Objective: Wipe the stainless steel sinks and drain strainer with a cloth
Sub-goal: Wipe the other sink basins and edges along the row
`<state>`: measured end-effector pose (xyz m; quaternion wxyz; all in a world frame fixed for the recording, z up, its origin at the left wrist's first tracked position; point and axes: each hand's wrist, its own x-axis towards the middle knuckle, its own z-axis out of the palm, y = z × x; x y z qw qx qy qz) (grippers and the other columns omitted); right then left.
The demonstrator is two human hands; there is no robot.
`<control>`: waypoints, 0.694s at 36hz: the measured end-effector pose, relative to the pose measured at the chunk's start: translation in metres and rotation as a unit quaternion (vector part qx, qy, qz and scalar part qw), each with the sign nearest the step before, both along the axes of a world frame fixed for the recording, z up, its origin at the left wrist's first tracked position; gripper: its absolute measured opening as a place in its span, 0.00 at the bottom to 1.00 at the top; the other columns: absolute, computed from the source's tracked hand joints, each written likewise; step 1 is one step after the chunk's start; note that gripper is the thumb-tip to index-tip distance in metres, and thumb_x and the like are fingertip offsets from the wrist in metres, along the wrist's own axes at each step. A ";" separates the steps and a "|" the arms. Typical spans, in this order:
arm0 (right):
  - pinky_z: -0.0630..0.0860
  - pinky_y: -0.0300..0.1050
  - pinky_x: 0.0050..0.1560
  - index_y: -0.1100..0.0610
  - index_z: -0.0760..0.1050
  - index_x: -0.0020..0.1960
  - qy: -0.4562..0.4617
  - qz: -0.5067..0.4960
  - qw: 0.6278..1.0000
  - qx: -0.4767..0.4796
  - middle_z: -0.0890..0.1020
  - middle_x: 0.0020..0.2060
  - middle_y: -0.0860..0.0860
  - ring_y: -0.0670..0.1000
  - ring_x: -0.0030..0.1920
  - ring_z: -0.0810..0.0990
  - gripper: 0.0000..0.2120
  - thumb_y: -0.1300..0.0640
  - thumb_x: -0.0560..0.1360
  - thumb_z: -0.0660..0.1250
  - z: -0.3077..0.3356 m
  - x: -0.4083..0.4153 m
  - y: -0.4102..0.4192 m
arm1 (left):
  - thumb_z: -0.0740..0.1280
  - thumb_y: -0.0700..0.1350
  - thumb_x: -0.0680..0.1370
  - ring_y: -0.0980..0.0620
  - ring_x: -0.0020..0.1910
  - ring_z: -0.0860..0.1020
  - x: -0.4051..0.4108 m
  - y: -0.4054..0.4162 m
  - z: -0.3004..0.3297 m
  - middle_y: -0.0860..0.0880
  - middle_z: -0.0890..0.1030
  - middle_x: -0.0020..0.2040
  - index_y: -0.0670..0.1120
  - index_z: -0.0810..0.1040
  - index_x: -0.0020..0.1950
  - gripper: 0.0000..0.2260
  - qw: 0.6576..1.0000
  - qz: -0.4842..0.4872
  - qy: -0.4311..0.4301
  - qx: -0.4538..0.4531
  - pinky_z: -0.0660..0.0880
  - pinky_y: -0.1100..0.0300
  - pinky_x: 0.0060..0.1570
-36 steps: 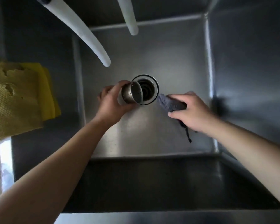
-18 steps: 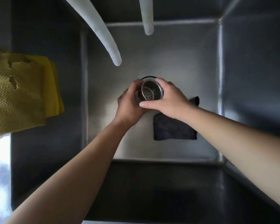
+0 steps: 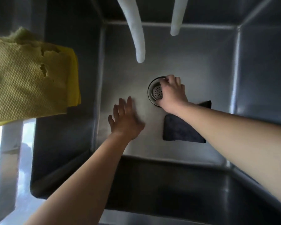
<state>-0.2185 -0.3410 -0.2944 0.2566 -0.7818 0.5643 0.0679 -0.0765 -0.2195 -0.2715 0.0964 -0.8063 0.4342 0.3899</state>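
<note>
A deep steel sink [image 3: 193, 65] fills the view, a dark cloth [image 3: 177, 130] lying flat on its floor just behind the right hand [image 3: 172, 93]. The left hand [image 3: 125, 119], which gripped the strainer [image 3: 156, 91] a moment ago, now hovers released, fingers [image 3: 122, 104] straight. The right hand's curled fingers grasp the strainer's rim, seating it upright in the drain, open end up, so its wiping seems finished.

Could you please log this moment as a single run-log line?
right hand: grips strainer in drain | left hand: open above sink floor | cloth: lying on floor by drain, unheld
</note>
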 end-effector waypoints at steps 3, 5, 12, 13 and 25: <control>0.66 0.54 0.62 0.56 0.68 0.69 0.015 -0.013 1.000 -0.003 0.67 0.66 0.55 0.60 0.66 0.64 0.31 0.56 0.68 0.74 -0.010 0.002 0.004 | 0.67 0.54 0.77 0.44 0.80 0.40 0.003 0.004 -0.002 0.50 0.36 0.81 0.58 0.34 0.79 0.46 1.000 0.019 0.009 0.022 0.45 0.40 0.76; 0.65 0.55 0.63 0.55 0.68 0.69 0.023 -0.018 1.000 -0.002 0.67 0.66 0.56 0.60 0.66 0.64 0.33 0.54 0.68 0.76 -0.014 0.001 0.003 | 0.67 0.53 0.77 0.44 0.80 0.39 0.003 0.001 -0.004 0.51 0.36 0.81 0.58 0.34 0.79 0.45 0.999 0.039 0.018 0.027 0.45 0.40 0.76; 0.62 0.59 0.68 0.48 0.55 0.78 -0.021 -0.014 0.999 0.034 0.63 0.72 0.54 0.60 0.71 0.61 0.51 0.48 0.64 0.80 -0.010 -0.018 0.008 | 0.65 0.53 0.77 0.44 0.80 0.38 0.000 0.008 -0.009 0.52 0.36 0.81 0.59 0.35 0.79 0.43 0.998 0.031 0.019 0.059 0.44 0.38 0.76; 0.62 0.59 0.68 0.48 0.56 0.78 -0.026 -0.022 0.999 0.032 0.62 0.72 0.54 0.60 0.71 0.60 0.49 0.48 0.65 0.79 -0.008 -0.022 0.011 | 0.64 0.52 0.78 0.43 0.80 0.38 -0.001 0.010 -0.009 0.51 0.36 0.81 0.58 0.35 0.79 0.42 0.998 0.025 0.015 0.062 0.44 0.38 0.76; 0.41 0.65 0.75 0.39 0.29 0.77 0.183 0.271 0.944 0.039 0.39 0.80 0.46 0.54 0.80 0.37 0.33 0.34 0.77 0.40 -0.004 -0.129 0.109 | 0.64 0.51 0.78 0.41 0.80 0.42 0.008 0.002 0.002 0.49 0.42 0.81 0.56 0.50 0.79 0.34 0.994 0.040 0.072 0.077 0.56 0.38 0.74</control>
